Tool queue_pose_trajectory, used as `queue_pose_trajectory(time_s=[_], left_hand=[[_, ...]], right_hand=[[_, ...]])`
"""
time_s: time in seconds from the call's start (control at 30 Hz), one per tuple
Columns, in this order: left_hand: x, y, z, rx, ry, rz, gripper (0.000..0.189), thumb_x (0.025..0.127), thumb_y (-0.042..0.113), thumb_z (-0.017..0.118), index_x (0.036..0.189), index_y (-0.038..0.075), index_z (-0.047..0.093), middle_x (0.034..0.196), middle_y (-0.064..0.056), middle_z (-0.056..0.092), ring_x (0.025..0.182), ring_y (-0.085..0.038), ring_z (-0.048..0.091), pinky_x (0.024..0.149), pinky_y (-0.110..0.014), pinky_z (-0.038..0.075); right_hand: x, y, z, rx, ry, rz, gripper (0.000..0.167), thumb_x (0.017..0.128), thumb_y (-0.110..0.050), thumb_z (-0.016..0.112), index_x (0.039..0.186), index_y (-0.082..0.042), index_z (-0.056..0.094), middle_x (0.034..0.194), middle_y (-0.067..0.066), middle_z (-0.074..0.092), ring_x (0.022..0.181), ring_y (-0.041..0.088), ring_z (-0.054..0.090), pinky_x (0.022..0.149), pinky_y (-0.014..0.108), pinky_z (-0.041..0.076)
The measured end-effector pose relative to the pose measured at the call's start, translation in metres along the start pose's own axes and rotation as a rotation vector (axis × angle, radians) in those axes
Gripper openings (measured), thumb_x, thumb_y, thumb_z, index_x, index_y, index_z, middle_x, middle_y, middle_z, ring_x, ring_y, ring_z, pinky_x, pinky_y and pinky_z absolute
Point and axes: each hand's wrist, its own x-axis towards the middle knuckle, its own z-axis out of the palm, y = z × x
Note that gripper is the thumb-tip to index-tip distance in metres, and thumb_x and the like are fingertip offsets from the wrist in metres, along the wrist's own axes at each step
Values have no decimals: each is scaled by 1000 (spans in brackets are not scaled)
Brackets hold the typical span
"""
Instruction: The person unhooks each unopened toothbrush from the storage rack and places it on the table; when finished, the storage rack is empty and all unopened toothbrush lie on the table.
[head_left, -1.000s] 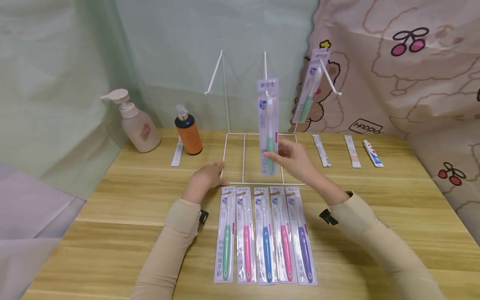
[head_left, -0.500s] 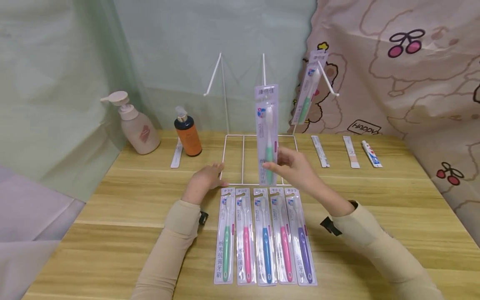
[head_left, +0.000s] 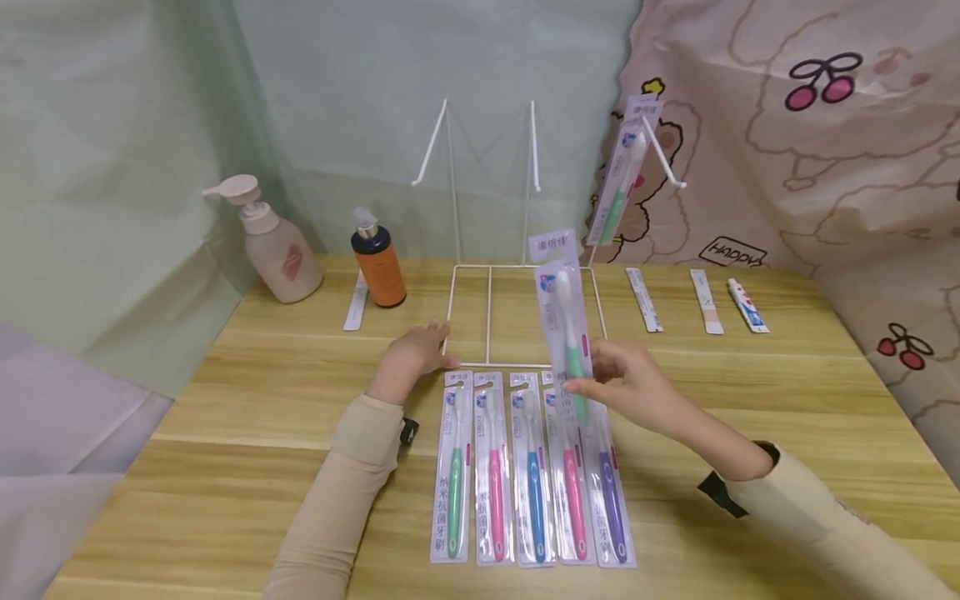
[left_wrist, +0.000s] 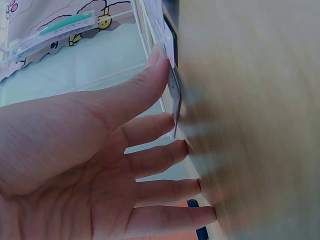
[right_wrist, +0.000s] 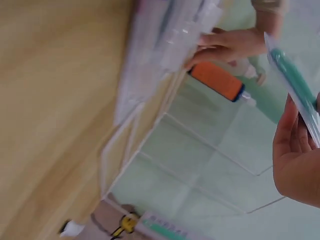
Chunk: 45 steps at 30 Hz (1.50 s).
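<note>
Toothbrush (head_left: 567, 327), green handle, packaged, tilted; right hand (head_left: 636, 385), grip clamped on its lower part. Left hand (head_left: 409, 357): grip apart, fingers spread at the wire rack (head_left: 489, 317).

soft light; right wrist view blurry

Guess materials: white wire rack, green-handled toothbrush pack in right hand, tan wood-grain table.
White wire rack: probably coated metal; thin, smooth rods, uniformly white.
Toothbrush pack: likely glossy clear plastic front; see-through, with highlights; backing unclear.
Wood-grain table: wood or laminate, satin; streaked grain.
</note>
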Motion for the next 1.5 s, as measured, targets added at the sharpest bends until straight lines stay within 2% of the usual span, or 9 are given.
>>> queue_pose_trajectory(time_s=[0.17, 0.33, 0.5, 0.6, 0.73, 0.87, 1.13, 1.33, 1.5], left_hand=[[1, 1, -2, 0, 5, 0, 74, 92, 34, 57, 149, 7, 17, 153, -20, 16, 138, -39, 20, 110, -50, 26], [-1, 1, -1, -7, -5, -16, 74, 92, 34, 56, 150, 8, 17, 154, -18, 15, 139, -38, 20, 110, -50, 25], [0, 0, 0, -11, -2, -18, 74, 92, 34, 56, 150, 8, 17, 154, -18, 15, 139, -39, 20, 110, -51, 25], [1, -1, 1, -10, 1, -15, 75, 92, 35, 56, 150, 8, 17, 154, -19, 14, 139, -39, 19, 110, -51, 25], [0, 0, 2, -15, 3, -18, 76, 92, 36, 56, 150, 8, 16, 154, -18, 13, 139, -39, 18, 111, -51, 24], [-2, 1, 2, -22, 6, -19, 75, 92, 35, 57, 150, 8, 17, 153, -19, 13, 139, -40, 19, 111, -51, 24], [-1, 0, 2, -42, 12, -28, 75, 91, 35, 57, 150, 9, 17, 154, -18, 14, 139, -40, 18, 110, -52, 24], [0, -1, 3, -35, 17, -22, 75, 91, 36, 57, 150, 9, 18, 154, -18, 14, 138, -40, 20, 110, -52, 25], [0, -1, 2, -42, 18, -17, 75, 92, 35, 57, 150, 9, 17, 153, -18, 14, 138, -40, 19, 110, -52, 24]], right_hand=[[-28, 12, -10, 24, -4, 13, 26, 80, -10, 72, 100, 2, 61, 84, 7, 70, 72, 10, 67, 65, 29, 57], [-51, 20, -22, -16, -15, 101, 27, 79, -14, 73, 97, 1, 61, 78, 2, 69, 65, 11, 65, 56, 32, 56], [-71, 30, -30, -79, -71, 168, 31, 80, -22, 73, 98, 0, 62, 78, 0, 69, 64, 9, 64, 53, 27, 53], [-79, 36, -31, -42, -124, 237, 35, 81, -24, 72, 101, 3, 61, 82, 4, 71, 68, 10, 66, 56, 26, 56], [-87, 43, -31, 25, -161, 375, 43, 80, -28, 72, 102, 7, 59, 84, 11, 70, 70, 17, 67, 57, 27, 57], [-94, 49, -30, 64, -182, 461, 48, 80, -32, 71, 104, 8, 57, 84, 10, 69, 70, 22, 66, 58, 29, 57], [-101, 62, -26, 148, -268, 470, 41, 84, -24, 68, 104, 10, 56, 83, 11, 69, 68, 25, 66, 54, 32, 56], [-101, 66, -24, 221, -321, 529, 42, 86, -22, 66, 106, 12, 55, 82, 10, 67, 69, 25, 66, 58, 35, 57], [-99, 63, -25, 228, -346, 575, 43, 88, -24, 64, 109, 12, 54, 80, 8, 66, 69, 23, 66, 59, 36, 57]])
